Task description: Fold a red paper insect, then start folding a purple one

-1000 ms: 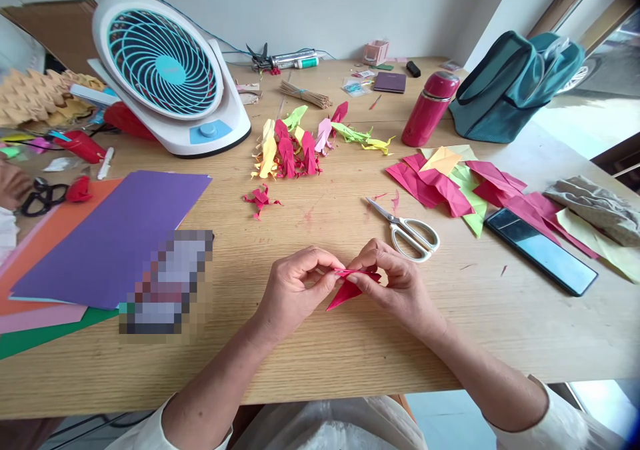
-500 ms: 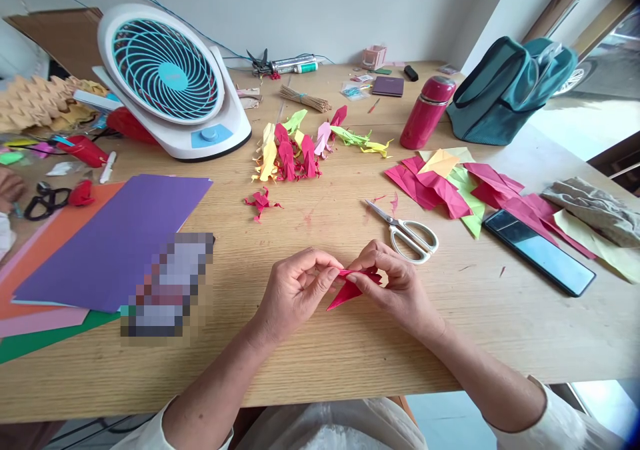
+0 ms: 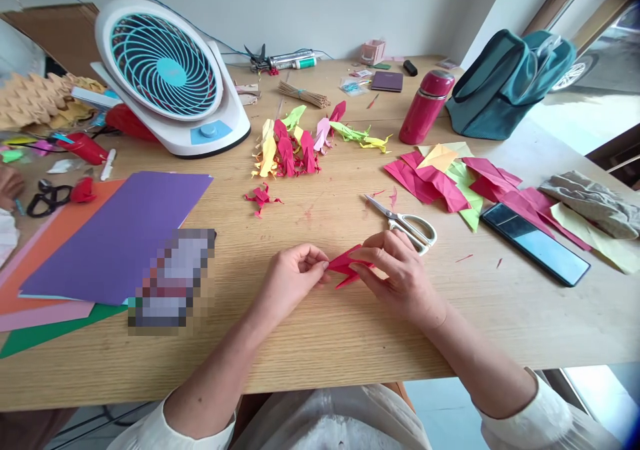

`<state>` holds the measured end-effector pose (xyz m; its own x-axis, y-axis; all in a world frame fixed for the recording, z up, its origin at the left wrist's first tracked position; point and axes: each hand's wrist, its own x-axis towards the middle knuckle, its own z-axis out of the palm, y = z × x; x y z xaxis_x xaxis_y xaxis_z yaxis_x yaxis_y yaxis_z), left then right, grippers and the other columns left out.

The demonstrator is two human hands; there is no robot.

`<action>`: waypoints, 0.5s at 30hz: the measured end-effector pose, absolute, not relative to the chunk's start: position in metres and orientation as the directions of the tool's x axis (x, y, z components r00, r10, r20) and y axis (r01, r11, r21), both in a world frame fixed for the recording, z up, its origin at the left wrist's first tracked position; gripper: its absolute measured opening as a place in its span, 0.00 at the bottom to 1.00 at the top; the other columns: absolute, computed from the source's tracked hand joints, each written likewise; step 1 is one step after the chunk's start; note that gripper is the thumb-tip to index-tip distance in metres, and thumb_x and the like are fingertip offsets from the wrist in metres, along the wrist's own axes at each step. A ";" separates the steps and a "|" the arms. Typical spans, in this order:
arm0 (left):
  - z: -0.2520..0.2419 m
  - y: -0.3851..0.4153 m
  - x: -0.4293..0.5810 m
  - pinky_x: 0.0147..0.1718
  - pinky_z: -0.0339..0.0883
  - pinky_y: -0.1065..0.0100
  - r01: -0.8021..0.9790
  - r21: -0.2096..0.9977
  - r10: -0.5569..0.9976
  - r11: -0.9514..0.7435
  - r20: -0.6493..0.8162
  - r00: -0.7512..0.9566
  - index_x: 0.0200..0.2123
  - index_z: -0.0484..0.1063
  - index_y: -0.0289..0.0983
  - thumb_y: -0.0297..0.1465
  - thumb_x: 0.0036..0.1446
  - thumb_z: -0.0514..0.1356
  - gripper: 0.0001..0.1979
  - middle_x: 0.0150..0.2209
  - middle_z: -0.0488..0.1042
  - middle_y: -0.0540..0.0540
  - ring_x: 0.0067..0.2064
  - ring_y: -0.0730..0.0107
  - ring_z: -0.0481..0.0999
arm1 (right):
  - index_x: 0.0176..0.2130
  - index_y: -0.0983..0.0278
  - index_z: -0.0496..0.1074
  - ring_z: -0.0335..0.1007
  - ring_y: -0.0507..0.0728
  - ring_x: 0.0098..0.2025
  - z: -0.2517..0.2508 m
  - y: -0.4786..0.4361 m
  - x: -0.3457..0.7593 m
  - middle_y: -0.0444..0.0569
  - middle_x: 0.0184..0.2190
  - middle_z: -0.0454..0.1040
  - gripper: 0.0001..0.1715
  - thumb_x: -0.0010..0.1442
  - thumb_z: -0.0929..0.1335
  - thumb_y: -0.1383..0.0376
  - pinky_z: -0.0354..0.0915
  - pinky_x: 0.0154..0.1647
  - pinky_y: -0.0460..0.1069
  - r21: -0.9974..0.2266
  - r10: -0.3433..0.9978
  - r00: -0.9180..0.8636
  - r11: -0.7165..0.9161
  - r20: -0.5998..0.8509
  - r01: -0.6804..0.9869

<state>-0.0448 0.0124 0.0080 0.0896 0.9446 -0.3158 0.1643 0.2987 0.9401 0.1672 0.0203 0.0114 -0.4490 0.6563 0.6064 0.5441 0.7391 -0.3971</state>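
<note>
Between my hands, just over the table's near half, is a folded red origami paper [image 3: 343, 262] with pointed flaps. My left hand [image 3: 295, 277] pinches its left tip between thumb and fingertips. My right hand [image 3: 397, 270] grips its right side, thumb below and fingers above, hiding part of the paper. White-handled scissors [image 3: 413, 229] lie just beyond my right hand, blades toward the upper left. Farther off, a small red folded paper figure [image 3: 262, 199] lies alone, in front of a cluster of folded figures [image 3: 287, 150] in red, yellow, green and pink.
Coloured sheets [image 3: 120, 237] and a pixelated rectangular item [image 3: 173, 280] lie at left, with a fan [image 3: 170, 77] behind. Red folded papers [image 3: 430, 183], a phone [image 3: 535, 243], a red flask [image 3: 427, 107] and a teal bag [image 3: 500, 97] occupy the right. Another person's hand [image 3: 10, 185] shows at far left.
The red paper has been turned so its flaps spread out between my hands. My right hand has shifted slightly right, and my left hand now holds only a tip.
</note>
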 end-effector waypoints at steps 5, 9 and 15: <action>0.009 -0.013 -0.056 0.23 0.73 0.74 0.157 0.925 0.932 0.345 -0.358 0.059 0.34 0.71 0.36 0.32 0.53 0.64 0.07 0.29 0.76 0.51 0.30 0.70 0.80 | 0.48 0.62 0.75 0.72 0.57 0.42 0.009 0.006 0.157 0.53 0.44 0.76 0.09 0.70 0.66 0.67 0.64 0.44 0.54 -0.428 0.661 -0.580 0.750 0.475 0.504; 0.010 -0.037 -0.056 0.19 0.69 0.75 0.149 0.919 0.910 0.365 -0.386 0.150 0.37 0.70 0.36 0.33 0.54 0.63 0.09 0.31 0.75 0.50 0.29 0.71 0.77 | 0.49 0.63 0.74 0.73 0.58 0.44 0.013 -0.009 0.148 0.54 0.47 0.76 0.11 0.70 0.66 0.65 0.65 0.46 0.55 -0.397 0.640 -0.667 0.765 0.381 0.508; 0.013 -0.052 -0.057 0.16 0.66 0.77 0.072 0.947 0.934 0.313 -0.320 0.156 0.36 0.69 0.36 0.33 0.56 0.63 0.08 0.31 0.71 0.51 0.29 0.74 0.73 | 0.52 0.62 0.73 0.70 0.61 0.47 0.019 -0.032 0.145 0.54 0.50 0.76 0.14 0.68 0.68 0.63 0.63 0.47 0.56 -0.332 0.651 -0.658 0.759 0.378 0.560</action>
<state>-0.0570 -0.0521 0.0131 0.1557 0.9344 -0.3204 0.0722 0.3127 0.9471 0.1446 -0.0325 0.0190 -0.6581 0.6515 0.3775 0.5604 0.7586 -0.3323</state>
